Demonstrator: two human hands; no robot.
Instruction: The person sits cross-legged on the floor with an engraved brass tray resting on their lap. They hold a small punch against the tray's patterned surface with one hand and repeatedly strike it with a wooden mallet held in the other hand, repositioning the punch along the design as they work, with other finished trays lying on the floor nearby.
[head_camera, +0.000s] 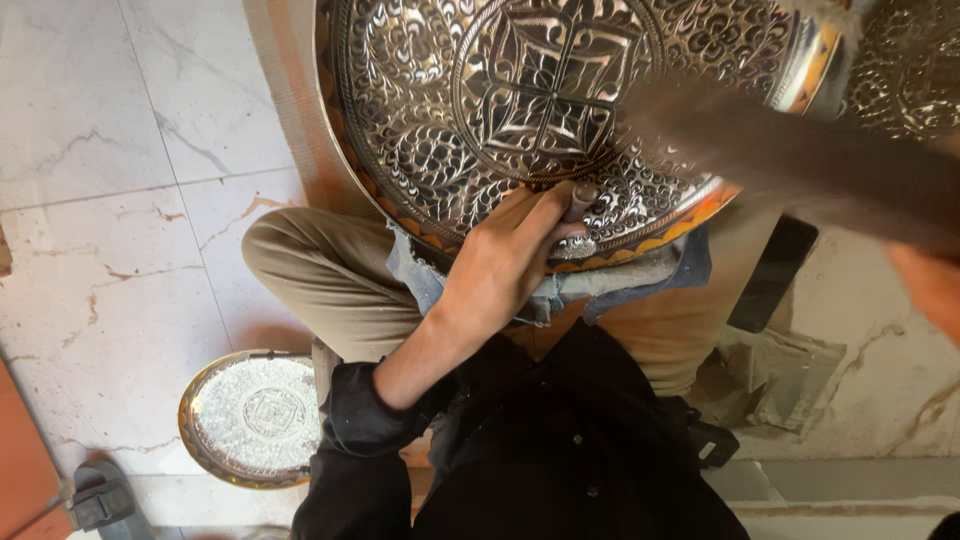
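A: Chisel punch (578, 203) is pinched upright between the fingers (545, 215) of the left hand (500, 262), tip set on the rim band of the big engraved tray (520, 110). Fingers are closed tight round the shaft, thumb alongside.

B: Right hand?

A: Right hand (930, 285) is seen only as a blurred patch at the frame edge; a dark streak, probably a hammer (790, 150), is crossing above the tray. Grip on it cannot be told, too smeared.

B: Where is the tray kept?

A: Tray is propped on the lap, over a blue cloth (560, 285) laid on the khaki trousers (320, 270). No counter is used; the person is seated on the marble floor (120, 200).

B: Risks?

A: Knuckles could be struck if the swing lands off the punch head, since the fingers sit just below it. Punch could skid on the raised pattern and a stray mark be left. Tray could rock on the lap, as it is held only by the knee and cloth.

B: Counts?

A: One punch, one probable hammer, one cloth. Three decorated metal pieces are counted: the big tray, a small round plate (255, 415) on the floor, a third piece (910, 60) partly seen top right. One sandal (100, 495).
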